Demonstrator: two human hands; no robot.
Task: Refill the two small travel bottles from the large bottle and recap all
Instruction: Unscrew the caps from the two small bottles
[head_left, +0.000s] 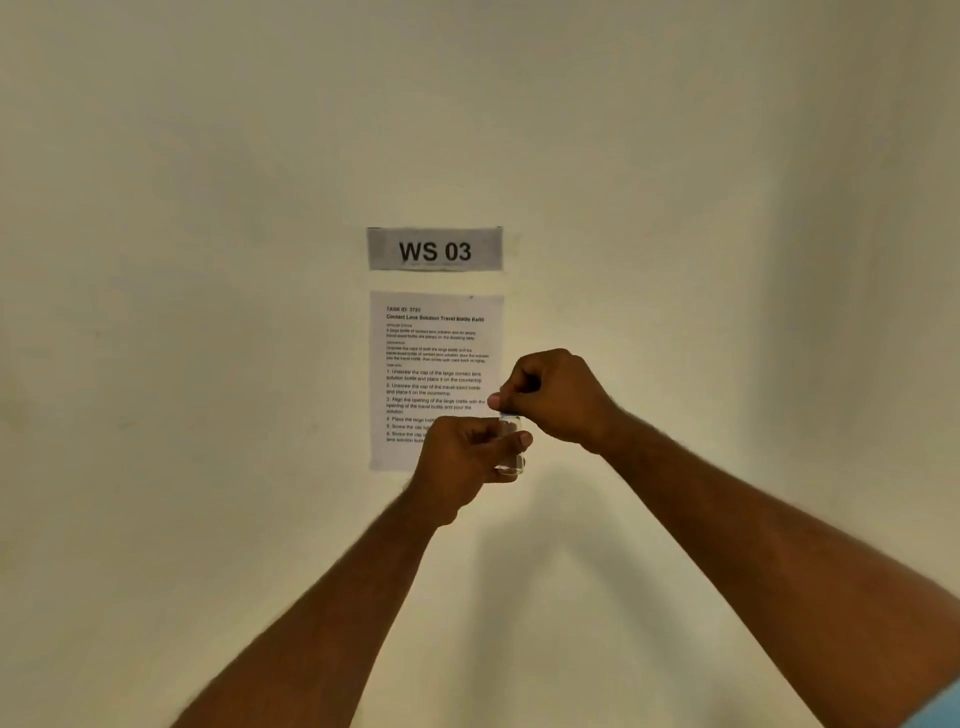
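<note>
1. Holding a small travel bottle (511, 447) up in front of a pale wall (208, 364), the person works with both bare arms raised at about the middle of the view.
2. The left hand (465, 457) is closed around the clear bottle's body, gripping it from the left side, with the thumb lying across the front.
3. The right hand (556, 397) sits directly above and slightly right of the bottle, its fingers (501, 400) pinched together at the bottle's top.
4. The bottle stands roughly upright, its long axis running top to bottom, so its mouth points up into the right hand. Any twist on or off the neck falls to the right hand, the one at the opening, while the left steadies the body.
5. The pinch appears to hold a small cap (509, 414) at the neck, but the spot is tiny and blurred, so whether it is going on or coming off cannot be told.
6. No large bottle, second travel bottle or worktop is in view.
7. A grey sign (435, 249) on the wall reads "WS 03".
8. Below it hangs an instruction sheet (436, 358), partly hidden by the hands, headed "Contact Lens Solution Travel Bottle Refill". Its numbered steps begin "Unscrew the cap of the large contact lens solution bottle"; the smaller print is too soft to read reliably.
</note>
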